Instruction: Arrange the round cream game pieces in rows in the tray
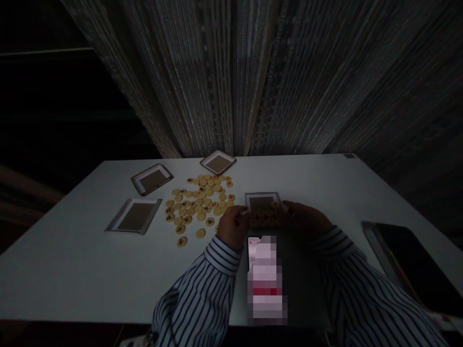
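Phone (265, 279), display lit and mostly pixelated: lies nearest me on the white desk (72, 250), on the near side of both sets of fingers, between the forearms. Left sleeve (195, 294) and right sleeve (372, 289), both striped, flank it. On my feed, a dark flat slab (415, 262) lies out to the right of the right fingers, beyond the right sleeve.

Left hand (231, 225): fingers bent, tips at the left side of the small tray (263, 196). Right hand (309, 218): in deep shade, fingers reaching to the tray's right side. From here I cannot make out whether either set is closed on the rim or only resting against it.

The tray sits between the two sets of fingers. Round pieces (267, 213) line its near part in rows; one single piece (275, 204) lies above them, toward the right fingers.

Loose discs (201, 217), some marked in black or red, spread left of the left fingers and beyond them. Farther left lies a second tray (135, 216); beyond it, a third tray (152, 179). A fourth tray (218, 163) lies past the discs, ahead of the left fingers. Curtain (231, 86) hangs behind the desk's far edge.
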`<state>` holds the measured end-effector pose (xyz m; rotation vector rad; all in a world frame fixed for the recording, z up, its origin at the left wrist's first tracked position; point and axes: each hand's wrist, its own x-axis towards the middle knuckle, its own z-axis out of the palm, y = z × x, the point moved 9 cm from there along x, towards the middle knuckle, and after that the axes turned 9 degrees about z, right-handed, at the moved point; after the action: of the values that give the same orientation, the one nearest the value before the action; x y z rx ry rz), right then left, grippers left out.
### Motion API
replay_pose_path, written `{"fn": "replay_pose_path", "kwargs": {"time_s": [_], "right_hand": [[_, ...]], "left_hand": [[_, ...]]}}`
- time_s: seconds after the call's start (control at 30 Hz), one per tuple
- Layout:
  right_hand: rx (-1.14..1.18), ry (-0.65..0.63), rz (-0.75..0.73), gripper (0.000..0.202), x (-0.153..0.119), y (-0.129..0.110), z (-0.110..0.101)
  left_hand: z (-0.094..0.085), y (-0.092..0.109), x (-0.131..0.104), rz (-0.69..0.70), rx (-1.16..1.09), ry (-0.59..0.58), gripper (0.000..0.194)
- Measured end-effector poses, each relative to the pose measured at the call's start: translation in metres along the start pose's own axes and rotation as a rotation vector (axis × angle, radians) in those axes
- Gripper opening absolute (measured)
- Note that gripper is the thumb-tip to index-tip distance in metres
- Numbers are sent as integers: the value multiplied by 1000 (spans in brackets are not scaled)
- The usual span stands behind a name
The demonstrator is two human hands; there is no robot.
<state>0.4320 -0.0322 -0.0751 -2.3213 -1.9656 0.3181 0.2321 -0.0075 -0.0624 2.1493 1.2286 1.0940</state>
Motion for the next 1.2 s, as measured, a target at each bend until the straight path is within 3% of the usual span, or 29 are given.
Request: {"fn": "replay_pose_path", "kwargs": {"time_s": [0.3, 0.87, 0.97, 1.2], "right_hand": [[17, -47, 11, 45, -4, -6, 10], [17, 30, -40, 40, -2, -9, 12], [39, 102, -7, 39, 1, -1, 12], [246, 259, 88, 36, -2, 18, 1]], "left_hand": [[2, 8, -21, 77, 35, -58, 24], [6, 15, -23, 109, 25, -78, 24], [-6, 17, -26, 118, 33, -23, 22], [-56, 11, -45, 160, 114, 186, 18]]}}
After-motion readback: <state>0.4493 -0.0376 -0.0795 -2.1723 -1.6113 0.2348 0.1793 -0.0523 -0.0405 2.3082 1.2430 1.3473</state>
